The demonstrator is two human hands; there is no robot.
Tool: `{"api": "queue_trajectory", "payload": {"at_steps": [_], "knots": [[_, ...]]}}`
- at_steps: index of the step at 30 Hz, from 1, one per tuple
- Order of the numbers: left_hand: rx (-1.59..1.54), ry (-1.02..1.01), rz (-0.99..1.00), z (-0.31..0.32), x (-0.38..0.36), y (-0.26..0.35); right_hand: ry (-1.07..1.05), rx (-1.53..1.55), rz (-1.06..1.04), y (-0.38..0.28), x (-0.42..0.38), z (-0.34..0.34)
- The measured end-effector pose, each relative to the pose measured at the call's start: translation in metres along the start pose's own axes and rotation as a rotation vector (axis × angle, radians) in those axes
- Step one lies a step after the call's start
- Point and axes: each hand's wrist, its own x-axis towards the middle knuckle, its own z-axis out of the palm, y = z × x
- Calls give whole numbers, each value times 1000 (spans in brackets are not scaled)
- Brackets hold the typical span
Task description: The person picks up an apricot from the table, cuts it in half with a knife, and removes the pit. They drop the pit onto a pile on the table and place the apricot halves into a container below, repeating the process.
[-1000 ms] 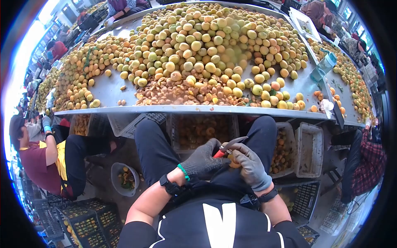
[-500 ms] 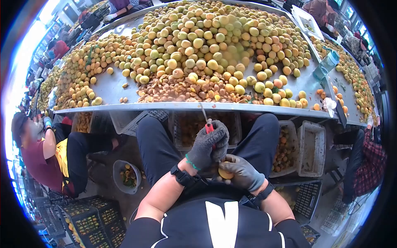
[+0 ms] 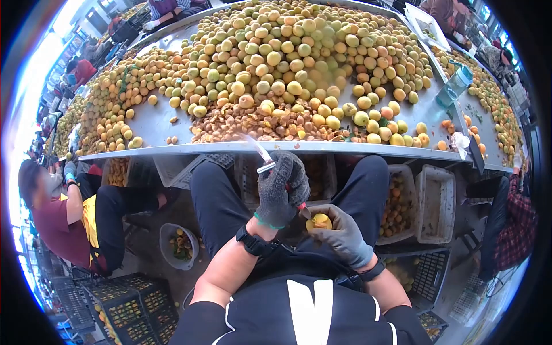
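My left hand (image 3: pixel 282 187), in a grey knit glove, is wrapped round a red-handled pitting tool (image 3: pixel 302 206). A slim metal end rises past its knuckles toward the table edge, partly blurred. The other end has a short metal tip close to the apricot in the other hand. My right hand (image 3: pixel 342 233), also gloved, holds this yellow apricot (image 3: pixel 319 222) between thumb and fingers, with an opened, cut-looking face turned up. Both hands are over my lap. Ahead on the metal table (image 3: pixel 167 123) is a heap of apricots (image 3: pixel 259 52), with brown apricot stones (image 3: pixel 247 123) along the front.
A blue water bottle (image 3: pixel 454 86) stands at the table's right. Below are plastic crates (image 3: pixel 434 201), some holding fruit, and a white bucket (image 3: pixel 178 247). A seated person (image 3: pixel 60 224) is on the left, another (image 3: pixel 506 230) on the right.
My left hand has shifted left and turned the tool, so its red end points down at the fruit. My right hand has opened away from it, showing the apricot's cut face.
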Motion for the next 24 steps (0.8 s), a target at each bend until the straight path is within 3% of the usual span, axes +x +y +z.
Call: {"api": "queue_trajectory", "payload": {"at_steps": [3,11,16,21,24], "knots": [[114,22,97,12,0,1,-54,23,-122,11,3,-1],[92,57,174,21,-6,-2,-21,4,-188,15,3,4],[-55,-20,131,18,-6,-9,33,29,-185,23,3,6],[-46,-16,102,20,-7,-11,178,-168,-498,23,9,20],[-121,11,66,10,-5,-13,169,-264,-502,23,9,16]]}}
